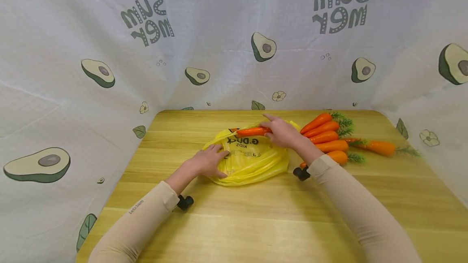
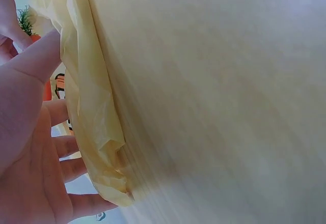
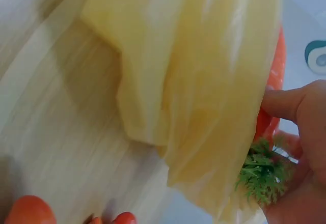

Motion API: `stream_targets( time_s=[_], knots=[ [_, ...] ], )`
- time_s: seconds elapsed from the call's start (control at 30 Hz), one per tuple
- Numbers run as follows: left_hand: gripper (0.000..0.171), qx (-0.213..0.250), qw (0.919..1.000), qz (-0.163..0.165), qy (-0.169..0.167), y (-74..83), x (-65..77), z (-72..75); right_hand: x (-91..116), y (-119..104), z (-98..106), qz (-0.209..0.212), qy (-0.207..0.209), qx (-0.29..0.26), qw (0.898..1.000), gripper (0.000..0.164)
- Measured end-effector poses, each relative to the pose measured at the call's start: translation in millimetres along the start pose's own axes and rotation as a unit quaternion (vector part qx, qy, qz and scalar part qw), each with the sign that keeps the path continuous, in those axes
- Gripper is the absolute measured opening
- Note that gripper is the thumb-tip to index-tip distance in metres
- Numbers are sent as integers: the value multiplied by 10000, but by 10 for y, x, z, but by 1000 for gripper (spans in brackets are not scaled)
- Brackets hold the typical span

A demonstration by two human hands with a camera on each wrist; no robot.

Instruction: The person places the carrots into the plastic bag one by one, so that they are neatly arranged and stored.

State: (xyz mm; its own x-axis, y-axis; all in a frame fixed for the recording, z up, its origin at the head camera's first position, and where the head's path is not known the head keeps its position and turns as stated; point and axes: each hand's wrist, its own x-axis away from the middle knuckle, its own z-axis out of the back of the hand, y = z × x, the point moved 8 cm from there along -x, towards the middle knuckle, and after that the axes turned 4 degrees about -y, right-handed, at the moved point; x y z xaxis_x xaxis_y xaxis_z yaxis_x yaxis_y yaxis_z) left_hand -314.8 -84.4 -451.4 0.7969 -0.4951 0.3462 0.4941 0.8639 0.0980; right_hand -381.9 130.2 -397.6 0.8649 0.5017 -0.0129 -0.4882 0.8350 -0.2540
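A yellow plastic bag lies on the table with its mouth spread wide, dark lettering showing inside. My left hand is at the bag's left rim, its fingers spread and fairly straight inside the mouth. In the left wrist view the bag's edge covers part of those fingers. My right hand pinches an orange carrot near its leafy end, holding it roughly level over the opening with the tip pointing left. The carrot's green top shows by the palm in the right wrist view.
Several more carrots with green tops lie in a row right of the bag. Another carrot lies farther right. The wooden table meets a white curtain printed with avocados at the back and sides.
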Motion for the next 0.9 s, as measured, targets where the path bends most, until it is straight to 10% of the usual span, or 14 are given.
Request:
stream_targets(
  time_s=[0.5,0.9],
  knots=[
    [85,49,10000,-21,40,-30,-19,-3,3,-80,-113,697,140,345,9969,36],
    [88,104,9999,-2,-91,4,-41,-2,-83,21,-230,379,-106,117,9992,40]
  ],
)
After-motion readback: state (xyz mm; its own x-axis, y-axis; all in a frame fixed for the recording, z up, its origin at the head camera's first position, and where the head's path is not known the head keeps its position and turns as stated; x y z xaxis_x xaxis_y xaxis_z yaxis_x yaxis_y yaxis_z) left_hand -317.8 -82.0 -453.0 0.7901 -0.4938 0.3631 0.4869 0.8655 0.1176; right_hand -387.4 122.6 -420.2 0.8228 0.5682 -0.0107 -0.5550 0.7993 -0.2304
